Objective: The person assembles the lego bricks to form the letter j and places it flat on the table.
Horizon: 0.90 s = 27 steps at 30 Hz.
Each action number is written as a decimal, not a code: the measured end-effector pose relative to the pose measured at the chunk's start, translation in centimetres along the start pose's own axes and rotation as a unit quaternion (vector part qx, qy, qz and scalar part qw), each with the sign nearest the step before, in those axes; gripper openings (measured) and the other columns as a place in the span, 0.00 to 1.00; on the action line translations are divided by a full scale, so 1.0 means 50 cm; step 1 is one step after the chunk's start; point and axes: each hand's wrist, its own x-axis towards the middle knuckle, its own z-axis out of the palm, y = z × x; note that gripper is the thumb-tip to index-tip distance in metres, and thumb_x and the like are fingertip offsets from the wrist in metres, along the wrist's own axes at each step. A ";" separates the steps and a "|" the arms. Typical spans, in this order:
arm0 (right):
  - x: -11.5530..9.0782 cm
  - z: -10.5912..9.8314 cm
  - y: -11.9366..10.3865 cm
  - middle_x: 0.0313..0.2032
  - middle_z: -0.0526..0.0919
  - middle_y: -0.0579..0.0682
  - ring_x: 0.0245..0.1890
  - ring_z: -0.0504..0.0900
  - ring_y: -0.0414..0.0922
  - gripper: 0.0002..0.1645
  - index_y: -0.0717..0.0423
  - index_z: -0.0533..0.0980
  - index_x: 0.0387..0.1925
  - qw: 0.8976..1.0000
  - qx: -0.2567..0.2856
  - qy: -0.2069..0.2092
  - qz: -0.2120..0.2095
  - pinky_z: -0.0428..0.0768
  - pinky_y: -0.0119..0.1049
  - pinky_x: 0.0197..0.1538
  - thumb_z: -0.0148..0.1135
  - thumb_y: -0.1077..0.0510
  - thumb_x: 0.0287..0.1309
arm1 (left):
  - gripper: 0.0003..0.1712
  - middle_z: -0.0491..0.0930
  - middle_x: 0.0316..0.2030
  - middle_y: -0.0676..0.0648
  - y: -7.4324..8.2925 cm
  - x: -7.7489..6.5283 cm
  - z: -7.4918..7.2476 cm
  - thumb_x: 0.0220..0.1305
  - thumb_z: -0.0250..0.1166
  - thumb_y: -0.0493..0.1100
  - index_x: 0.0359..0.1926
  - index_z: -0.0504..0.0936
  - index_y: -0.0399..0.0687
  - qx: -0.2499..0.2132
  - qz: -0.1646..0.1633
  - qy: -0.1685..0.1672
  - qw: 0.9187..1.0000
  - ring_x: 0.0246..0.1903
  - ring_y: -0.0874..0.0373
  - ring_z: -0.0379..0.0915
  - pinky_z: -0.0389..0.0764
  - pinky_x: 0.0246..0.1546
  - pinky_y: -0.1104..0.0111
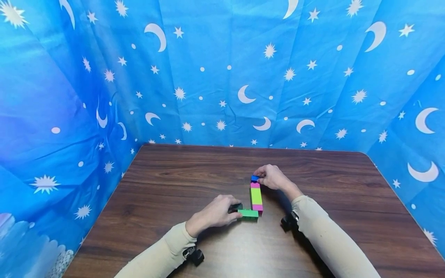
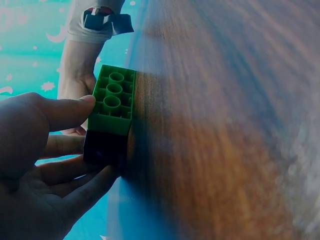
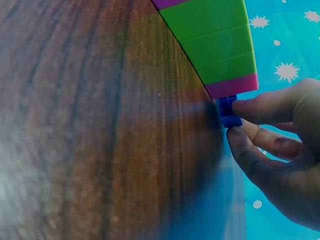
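A row of joined toy bricks lies on the table in the head view, lime green bricks (image 1: 256, 196) in its middle and pink at both ends. At the far end my right hand (image 1: 273, 177) pinches a small blue brick (image 3: 230, 112) between thumb and fingers, against the far pink brick (image 3: 232, 86). My left hand (image 1: 217, 211) grips a green brick (image 2: 111, 95) together with a dark brick (image 2: 104, 146) behind it. The green brick's hollow underside faces the left wrist camera. Its right end meets the near pink brick (image 1: 257, 207); whether they are joined I cannot tell.
The brown wood-grain table (image 1: 180, 173) carries the bricks. Blue cloth (image 1: 215, 50) with white moons and stars hangs around its back and sides. Black cameras are strapped to both wrists, the left one (image 1: 197, 257) close above the tabletop.
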 end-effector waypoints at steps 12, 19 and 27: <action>0.000 0.007 0.017 0.38 0.85 0.53 0.38 0.81 0.46 0.12 0.58 0.83 0.44 1.000 0.005 0.003 0.000 0.81 0.43 0.44 0.65 0.66 0.57 | 0.25 0.83 0.44 0.50 0.001 0.003 0.003 0.62 0.67 0.53 0.55 0.81 0.43 -0.002 -0.003 -0.010 1.000 0.42 0.62 0.78 0.77 0.44 0.72; -0.004 0.004 0.016 0.39 0.85 0.54 0.38 0.81 0.47 0.13 0.58 0.83 0.45 1.000 0.011 0.005 -0.007 0.81 0.44 0.44 0.64 0.66 0.57 | 0.28 0.84 0.46 0.49 -0.001 0.005 0.003 0.61 0.67 0.53 0.57 0.80 0.42 -0.001 -0.004 -0.008 1.000 0.42 0.61 0.78 0.78 0.44 0.71; -0.015 -0.009 0.012 0.37 0.85 0.52 0.33 0.79 0.44 0.16 0.58 0.82 0.49 1.000 0.012 0.010 -0.015 0.80 0.42 0.41 0.62 0.64 0.58 | 0.34 0.83 0.49 0.46 -0.008 0.001 -0.004 0.62 0.66 0.56 0.61 0.75 0.38 -0.021 -0.022 -0.019 0.999 0.44 0.61 0.77 0.78 0.45 0.69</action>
